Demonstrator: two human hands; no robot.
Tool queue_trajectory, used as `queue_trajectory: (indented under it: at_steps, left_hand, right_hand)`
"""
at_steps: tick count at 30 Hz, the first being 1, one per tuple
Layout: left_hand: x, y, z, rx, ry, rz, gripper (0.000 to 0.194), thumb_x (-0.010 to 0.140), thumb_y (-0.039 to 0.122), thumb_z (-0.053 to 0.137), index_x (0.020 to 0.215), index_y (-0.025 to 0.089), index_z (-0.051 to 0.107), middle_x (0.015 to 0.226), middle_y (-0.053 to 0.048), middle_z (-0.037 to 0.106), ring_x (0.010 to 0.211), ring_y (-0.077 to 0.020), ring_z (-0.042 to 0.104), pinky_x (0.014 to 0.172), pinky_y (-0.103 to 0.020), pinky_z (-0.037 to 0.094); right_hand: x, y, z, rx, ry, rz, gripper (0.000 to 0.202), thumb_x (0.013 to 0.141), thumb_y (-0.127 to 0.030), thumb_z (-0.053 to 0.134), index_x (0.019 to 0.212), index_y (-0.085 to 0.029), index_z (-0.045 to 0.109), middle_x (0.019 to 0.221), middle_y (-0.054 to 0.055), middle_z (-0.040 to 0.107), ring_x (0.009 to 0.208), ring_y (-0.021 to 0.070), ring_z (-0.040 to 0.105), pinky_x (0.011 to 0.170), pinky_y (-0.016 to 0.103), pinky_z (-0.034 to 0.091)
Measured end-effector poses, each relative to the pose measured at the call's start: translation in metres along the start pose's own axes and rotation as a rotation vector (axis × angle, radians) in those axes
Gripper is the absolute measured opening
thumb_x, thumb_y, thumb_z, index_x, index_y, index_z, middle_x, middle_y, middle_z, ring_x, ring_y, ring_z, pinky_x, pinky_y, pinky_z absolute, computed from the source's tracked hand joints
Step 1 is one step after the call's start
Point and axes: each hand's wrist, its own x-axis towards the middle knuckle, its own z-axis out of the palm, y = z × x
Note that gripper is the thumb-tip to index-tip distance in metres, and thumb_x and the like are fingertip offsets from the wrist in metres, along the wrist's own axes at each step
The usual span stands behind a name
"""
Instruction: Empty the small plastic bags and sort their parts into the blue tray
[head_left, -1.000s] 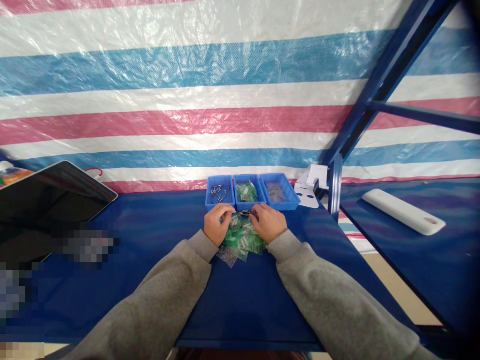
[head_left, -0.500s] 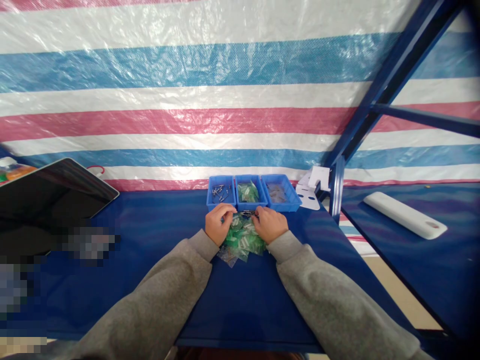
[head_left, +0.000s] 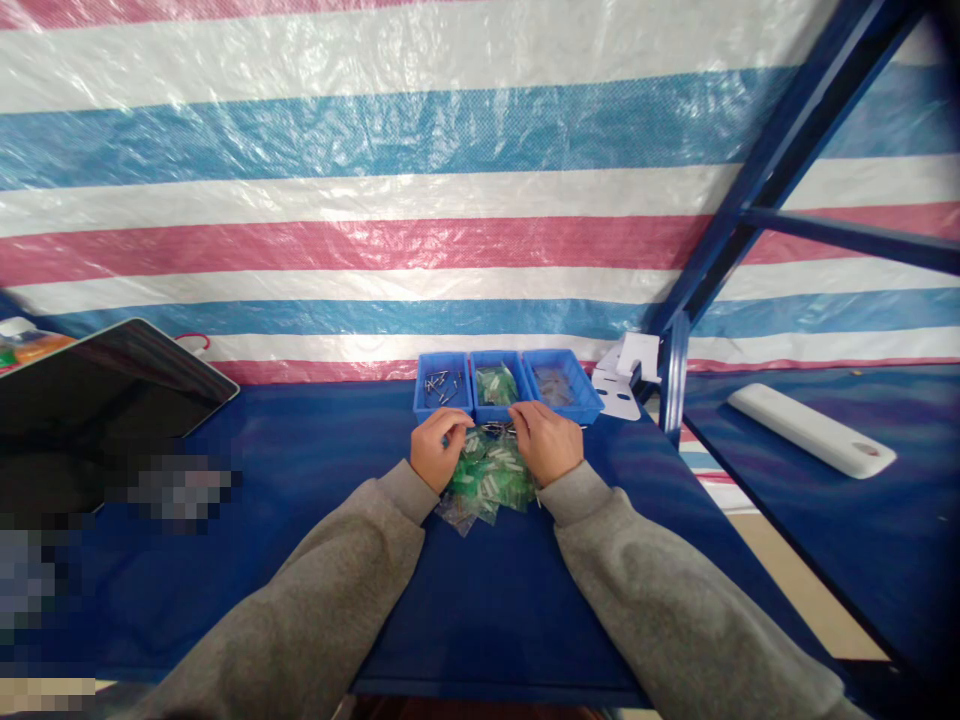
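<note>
Three blue bins stand in a row: the left bin point(head_left: 443, 411) holds thin metal pieces, the middle bin point(head_left: 504, 411) green packets, the right bin point(head_left: 576, 411) clear packets. A pile of green and clear packets point(head_left: 491, 475) lies on the table in front of them. At the pile's left edge my left hand point(head_left: 437, 447) has its fingers curled; what they hold, if anything, is too small to make out. My right hand point(head_left: 550, 440) is over the pile's right side, fingers bent down near dark metal pieces point(head_left: 496, 428); its grip is unclear.
A dark screen point(head_left: 112, 410) leans at the left on the blue table point(head_left: 300, 470). White cut-out pieces point(head_left: 619, 385) sit right of the bins by a blue metal frame point(head_left: 675, 370). A white oblong device point(head_left: 810, 430) lies on the right-hand surface.
My right hand has shifted slightly right, and its fingers have moved up off the dark metal pieces toward the middle bin. My left hand has stayed nearly still.
</note>
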Motion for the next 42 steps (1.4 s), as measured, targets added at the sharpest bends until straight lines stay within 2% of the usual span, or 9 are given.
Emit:
queue_trajectory:
  at_steps: [3, 7, 12, 19, 26, 33, 38, 42]
  left_hand:
    - [0.001, 0.003, -0.001, 0.017, 0.027, -0.013, 0.019, 0.087, 0.022, 0.045, 0.086, 0.017, 0.063, 0.088, -0.005, 0.065, 0.070, -0.0125, 0.059, 0.067, -0.026, 0.049]
    - [0.003, 0.005, -0.001, 0.016, 0.022, -0.025, 0.022, 0.085, 0.025, 0.050, 0.103, 0.018, 0.060, 0.097, -0.007, 0.064, 0.080, -0.0147, 0.060, 0.067, -0.026, 0.050]
    - [0.002, 0.002, 0.000, 0.030, -0.033, 0.020, 0.015, 0.084, 0.027, 0.054, 0.087, 0.018, 0.065, 0.085, -0.005, 0.066, 0.078, -0.0154, 0.061, 0.073, -0.028, 0.049]
    - [0.001, 0.004, -0.001, 0.031, -0.031, 0.005, 0.014, 0.085, 0.025, 0.052, 0.082, 0.017, 0.063, 0.079, -0.003, 0.066, 0.073, -0.0133, 0.060, 0.070, -0.025, 0.047]
    - [0.001, 0.005, -0.001, 0.036, -0.040, -0.018, 0.013, 0.083, 0.028, 0.054, 0.083, 0.016, 0.062, 0.079, -0.003, 0.065, 0.071, -0.0121, 0.058, 0.069, -0.023, 0.046]
    - [0.001, 0.002, 0.000, 0.102, -0.028, -0.079, 0.019, 0.088, 0.029, 0.046, 0.082, 0.016, 0.060, 0.077, -0.002, 0.063, 0.071, -0.0124, 0.057, 0.069, -0.023, 0.043]
    - [0.001, 0.006, -0.003, 0.084, -0.051, -0.118, 0.029, 0.089, 0.030, 0.043, 0.070, 0.016, 0.058, 0.062, 0.001, 0.058, 0.060, -0.0101, 0.054, 0.063, -0.022, 0.041]
    - [0.001, 0.009, -0.004, 0.059, -0.039, -0.111, 0.028, 0.088, 0.030, 0.045, 0.068, 0.016, 0.058, 0.062, 0.001, 0.059, 0.060, -0.0095, 0.056, 0.063, -0.021, 0.041]
  right_hand:
    - [-0.002, 0.000, 0.000, 0.241, 0.128, -0.074, 0.034, 0.093, -0.032, 0.033, 0.094, -0.017, 0.063, 0.091, 0.007, 0.067, 0.084, 0.0153, 0.061, 0.073, 0.023, 0.043]
    - [-0.006, -0.002, 0.002, 0.504, 0.154, -0.108, 0.032, 0.092, -0.034, 0.035, 0.096, -0.017, 0.062, 0.086, 0.006, 0.068, 0.079, 0.0151, 0.063, 0.074, 0.025, 0.047]
    - [-0.008, -0.003, 0.006, 0.624, 0.147, -0.012, 0.030, 0.089, -0.036, 0.039, 0.098, -0.018, 0.062, 0.089, 0.006, 0.068, 0.073, 0.0155, 0.064, 0.069, 0.027, 0.051]
    - [-0.009, -0.006, 0.007, 0.711, 0.140, -0.060, 0.024, 0.087, -0.032, 0.046, 0.094, -0.018, 0.065, 0.085, 0.004, 0.069, 0.069, 0.0133, 0.063, 0.069, 0.025, 0.051]
    - [-0.009, -0.007, 0.009, 0.790, 0.174, -0.096, 0.022, 0.085, -0.031, 0.050, 0.092, -0.018, 0.066, 0.075, 0.003, 0.068, 0.053, 0.0114, 0.059, 0.058, 0.025, 0.050]
    - [-0.008, -0.008, 0.011, 0.729, 0.172, -0.183, 0.019, 0.085, -0.029, 0.051, 0.091, -0.020, 0.066, 0.082, 0.004, 0.068, 0.065, 0.0139, 0.062, 0.062, 0.026, 0.050]
    - [-0.008, -0.006, 0.012, 0.686, 0.188, -0.184, 0.019, 0.087, -0.029, 0.048, 0.086, -0.019, 0.064, 0.080, 0.003, 0.066, 0.064, 0.0133, 0.060, 0.061, 0.025, 0.048]
    - [-0.008, -0.007, 0.012, 0.676, 0.173, -0.192, 0.019, 0.086, -0.032, 0.049, 0.085, -0.019, 0.063, 0.079, 0.004, 0.066, 0.062, 0.0128, 0.059, 0.059, 0.024, 0.047]
